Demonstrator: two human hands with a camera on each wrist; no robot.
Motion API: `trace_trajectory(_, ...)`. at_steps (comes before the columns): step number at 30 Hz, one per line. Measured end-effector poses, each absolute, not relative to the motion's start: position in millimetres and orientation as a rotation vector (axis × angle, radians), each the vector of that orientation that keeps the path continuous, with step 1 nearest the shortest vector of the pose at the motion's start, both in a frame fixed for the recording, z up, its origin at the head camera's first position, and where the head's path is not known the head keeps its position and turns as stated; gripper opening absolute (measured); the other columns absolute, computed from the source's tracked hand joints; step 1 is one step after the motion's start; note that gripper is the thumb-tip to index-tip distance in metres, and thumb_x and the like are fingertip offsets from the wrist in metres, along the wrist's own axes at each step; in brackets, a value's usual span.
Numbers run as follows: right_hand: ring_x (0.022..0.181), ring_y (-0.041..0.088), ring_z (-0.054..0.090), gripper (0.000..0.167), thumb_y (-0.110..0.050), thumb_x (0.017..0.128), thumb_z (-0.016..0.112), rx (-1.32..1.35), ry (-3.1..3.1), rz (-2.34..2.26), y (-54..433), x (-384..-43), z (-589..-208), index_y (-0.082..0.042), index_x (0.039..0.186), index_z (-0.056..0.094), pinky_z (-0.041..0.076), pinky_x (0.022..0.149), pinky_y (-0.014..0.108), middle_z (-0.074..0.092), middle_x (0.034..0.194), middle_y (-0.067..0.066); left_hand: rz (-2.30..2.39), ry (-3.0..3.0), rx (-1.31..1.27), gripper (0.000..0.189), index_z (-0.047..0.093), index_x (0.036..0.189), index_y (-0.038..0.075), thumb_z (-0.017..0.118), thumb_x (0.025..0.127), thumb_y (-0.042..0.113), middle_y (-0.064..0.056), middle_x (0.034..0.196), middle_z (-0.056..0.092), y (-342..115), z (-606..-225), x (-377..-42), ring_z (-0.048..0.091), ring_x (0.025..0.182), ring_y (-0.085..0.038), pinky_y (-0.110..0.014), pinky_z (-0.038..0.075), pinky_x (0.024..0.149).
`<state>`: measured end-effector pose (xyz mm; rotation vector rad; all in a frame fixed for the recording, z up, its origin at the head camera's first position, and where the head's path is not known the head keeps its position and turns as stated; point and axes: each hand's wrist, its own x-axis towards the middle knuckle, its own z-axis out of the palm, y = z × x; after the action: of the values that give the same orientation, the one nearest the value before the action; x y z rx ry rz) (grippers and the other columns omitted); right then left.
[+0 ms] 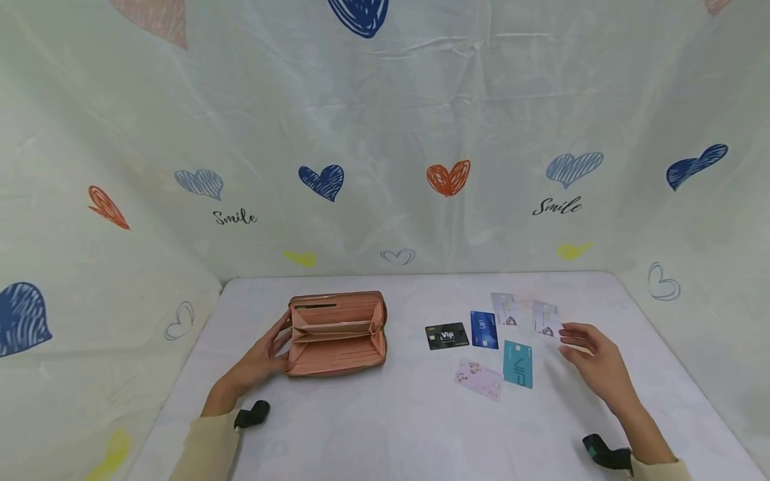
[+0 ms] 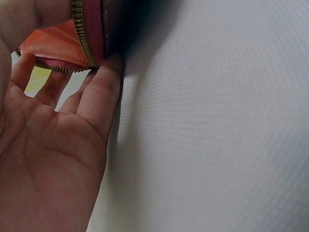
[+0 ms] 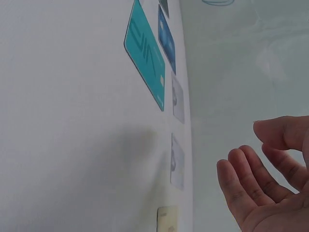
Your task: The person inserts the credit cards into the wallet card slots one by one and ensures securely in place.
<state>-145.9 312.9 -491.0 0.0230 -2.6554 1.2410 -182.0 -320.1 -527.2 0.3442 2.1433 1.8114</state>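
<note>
A salmon-pink zip wallet [image 1: 337, 366] stands open on the left of the table, its divided inside facing up. My left hand [image 1: 259, 364] grips its left edge; in the left wrist view, thumb and fingers lie around the zipped edge [image 2: 83, 34]. My right hand [image 1: 598, 367] hovers with loosely bent fingers and nothing in them, right beside a pale card [image 1: 546, 318]. Another pale card [image 1: 505, 308], a blue card [image 1: 484, 330], a black Vip card [image 1: 447, 336], a teal VIP card [image 1: 518, 364] and a pink flowered card [image 1: 478, 379] lie nearby.
The right wrist view shows a cream-yellow card [image 3: 167, 220] at the bottom, hidden behind my right hand in the head view. A white cloth covers the table [image 1: 385, 427]. A heart-printed curtain [image 1: 385, 220] closes off the back and both sides.
</note>
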Motion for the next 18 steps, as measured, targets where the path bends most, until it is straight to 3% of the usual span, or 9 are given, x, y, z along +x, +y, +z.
trace_trajectory(11, 0.092, -0.026, 0.050, 0.043, 0.011, 0.091, 0.072, -0.020, -2.590, 1.202, 339, -147, -503, 0.014, 0.131, 0.058, 0.045, 0.075, 0.000, 0.066, 0.120, 0.037, 1.809, 2.140, 0.343, 0.115, -0.002, 0.172, 0.017, 0.069, 0.087, -0.016, -0.024, 0.171, 0.002, -320, -527, -182, -0.001, 0.159, -0.050, -0.011, 0.042, 0.101)
trace_trajectory(13, 0.091, -0.025, 0.051, 0.042, 0.012, 0.090, 0.072, -0.032, -2.581, 1.192, 343, -147, -505, 0.015, 0.130, 0.059, 0.045, 0.074, 0.001, 0.071, 0.112, 0.025, 1.805, 2.144, 0.347, 0.115, -0.002, 0.172, 0.017, 0.069, 0.087, -0.016, -0.023, 0.171, 0.002, -320, -527, -182, -0.001, 0.159, -0.050, -0.011, 0.042, 0.102)
trace_trajectory(18, 0.087, -0.026, 0.047, 0.041, 0.009, 0.091, 0.072, -0.121, -2.601, 1.166, 350, -149, -508, 0.016, 0.129, 0.059, 0.044, 0.072, 0.000, 0.072, 0.111, 0.024, 1.790, 2.162, 0.347, 0.114, -0.001, 0.172, 0.019, 0.071, 0.088, -0.012, -0.023, 0.172, 0.001, -320, -528, -182, 0.000, 0.159, -0.050, -0.011, 0.041, 0.102)
